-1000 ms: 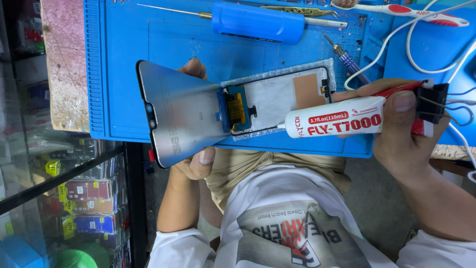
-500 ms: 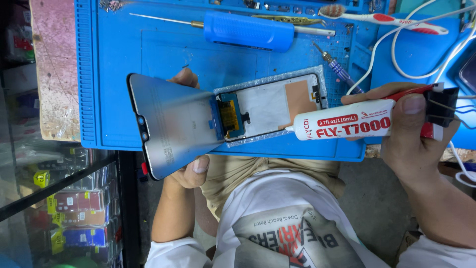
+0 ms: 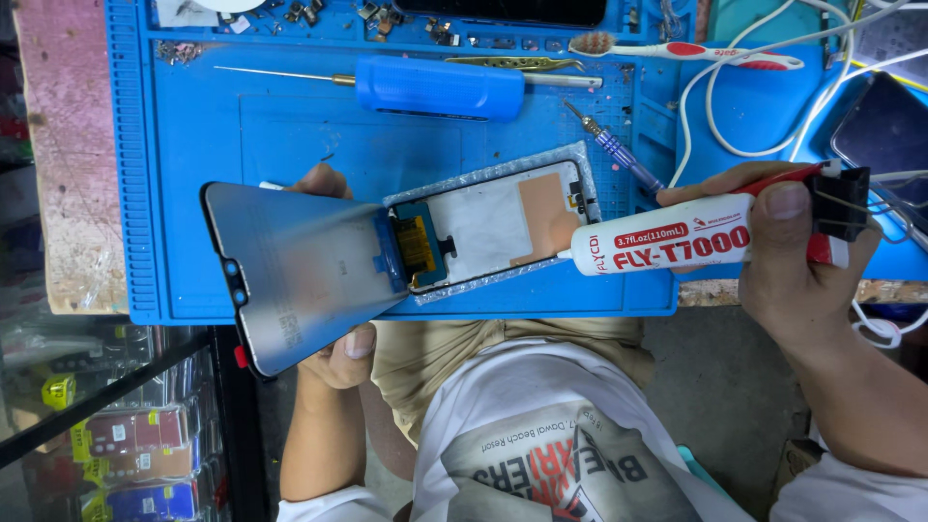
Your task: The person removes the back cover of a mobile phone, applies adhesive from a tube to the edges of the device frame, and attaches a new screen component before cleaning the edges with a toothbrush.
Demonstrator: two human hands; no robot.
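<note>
Left hand (image 3: 333, 333) holds the dark glass panel (image 3: 290, 275) from beneath, thumb on its lower edge and fingertips showing past the upper edge; grip closed on the panel. The panel is tilted up, its near corner overhanging the front edge of the blue mat (image 3: 290, 135) and the surface, above the person's lap. Its right edge overlaps the phone frame (image 3: 498, 227), which lies flat on the mat with its pale inner face and a yellow flex part exposed. Right hand (image 3: 802, 256) is wrapped around the white glue tube (image 3: 662, 246), thumb pressed on the rear end beside a black binder clip (image 3: 839, 203); grip closed on the tube. The tube nozzle touches or sits just at the frame's right edge; contact cannot be resolved. Open mat lies between the frame and a blue-handled screwdriver (image 3: 440, 87) farther back. A small purple screwdriver (image 3: 619, 150) lies just beyond the frame's far right corner. A toothbrush (image 3: 691, 50) and small screws sit along the mat's rear edge. White cables (image 3: 735, 116) loop to the right, near a dark phone (image 3: 884, 126). Left of the mat, a strip of worn pinkish surface (image 3: 68, 164); below it, a glass case with coloured packages (image 3: 135, 445).
</note>
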